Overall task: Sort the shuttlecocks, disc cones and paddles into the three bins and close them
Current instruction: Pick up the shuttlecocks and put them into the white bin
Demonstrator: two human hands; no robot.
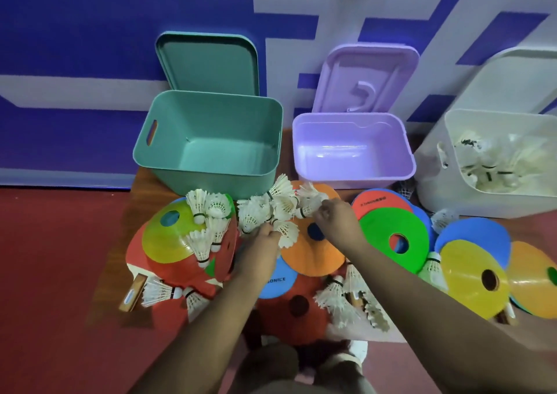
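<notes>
Just in front of the green bin (208, 182), both hands work in a loose heap of shuttlecocks (272, 208) which lies on the cones (316, 256). The left hand (261, 243) has its fingers curled into the heap and grips several of them; the fingertips are hidden under the feathers. The right hand (333, 216) pinches one or two shuttlecocks with bent fingers; how many, I cannot tell. More shuttlecocks lie scattered on the yellow cone and near a paddle (132, 295) at the left. The white bin (437, 191) at the right already holds many, while the green bin and the purple bin (355, 179) look empty, with their lids (208, 62) leaning on the wall behind.

I judge the shuttlecocks to be very light and easy to crush: the feather skirts bend and break under pressure, and they hook into each other. It is better to hold them at the cork end or loosely around the skirt, without squeezing. A full handful may drop some on the way to the white bin.
</notes>
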